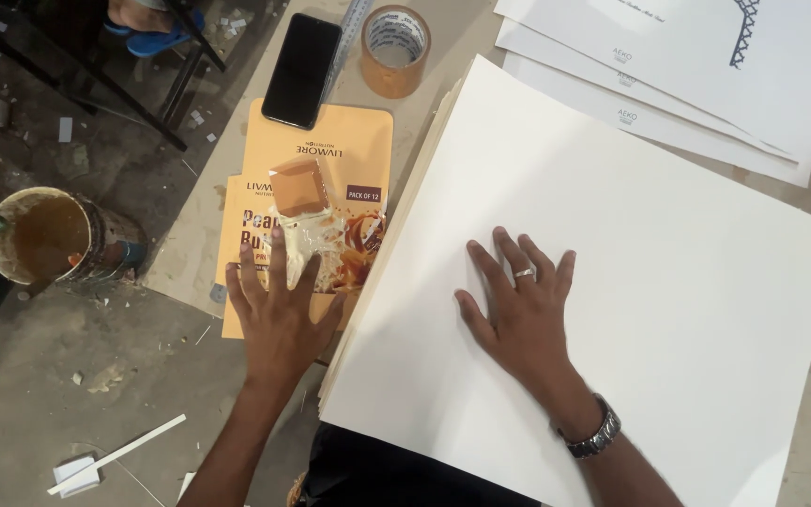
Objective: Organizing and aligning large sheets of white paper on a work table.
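Both hands open, flat: right hand [518, 314] mid white board [668, 282], edges clear; left hand [279, 314] on orange printed sheets [349, 155].

Black smartphone [301, 69], face up, upper centre. Roll of brown packing tape [395, 49] just right of it, a steel ruler [346, 36] between them. Printed white sheets [668, 75], fanned, top right. Glue-stained tin [47, 236] on the floor, left. White offcuts [96, 465], bottom left.

Brown worktable [443, 38], white sheet stack [631, 310] centre, orange flat cartons [349, 150] at 10 o'clock, phone [301, 69] and tape roll [394, 49] at 11–12, printed sheets [706, 84] at 1
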